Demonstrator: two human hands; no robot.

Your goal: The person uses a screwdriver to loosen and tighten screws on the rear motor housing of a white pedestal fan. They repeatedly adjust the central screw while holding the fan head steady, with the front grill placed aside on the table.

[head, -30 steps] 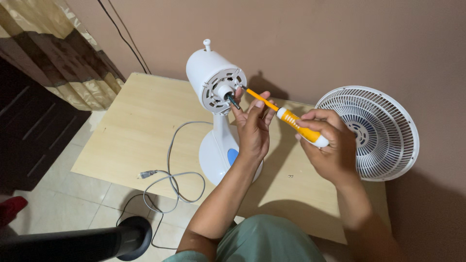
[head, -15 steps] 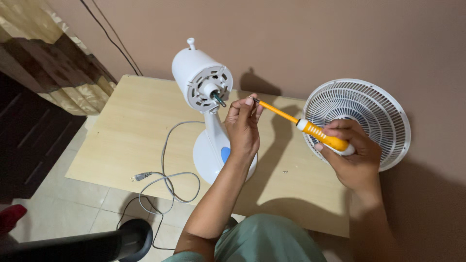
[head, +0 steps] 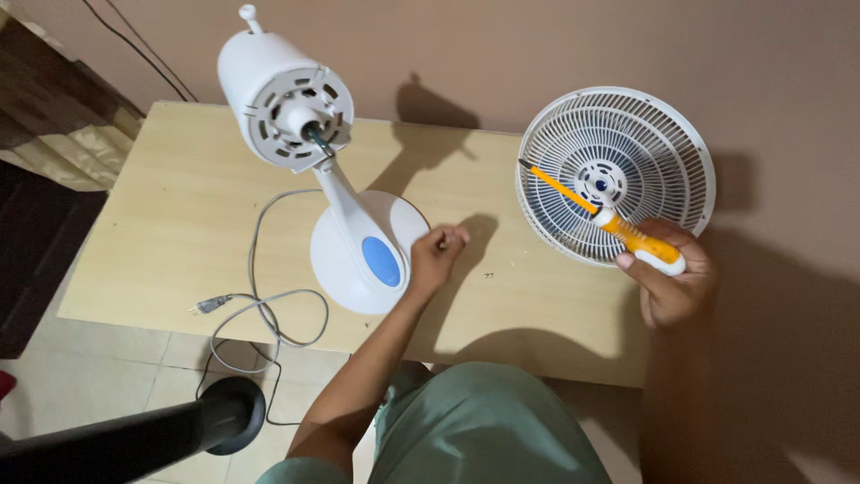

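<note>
A white fan body stands on the light wooden table (head: pixel 161 224), its motor head (head: pixel 285 90) facing me with a bare shaft, on a round base (head: pixel 363 255) with a blue oval panel. My left hand (head: pixel 435 255) rests closed at the base's right edge; I cannot see anything in it. My right hand (head: pixel 667 282) grips an orange and white screwdriver (head: pixel 609 220), its tip pointing up-left over the white fan grille (head: pixel 618 175) that leans against the wall.
The fan's grey power cord (head: pixel 260 314) loops over the table's front edge with its plug lying on the wood. A black rounded object (head: pixel 179 430) stands on the tiled floor at lower left. Curtains (head: pixel 54 134) hang at the far left. A beige wall backs the table.
My left hand has dropped from the motor shaft down to the fan's base. My right hand has pulled the screwdriver away to the right, over the grille.
</note>
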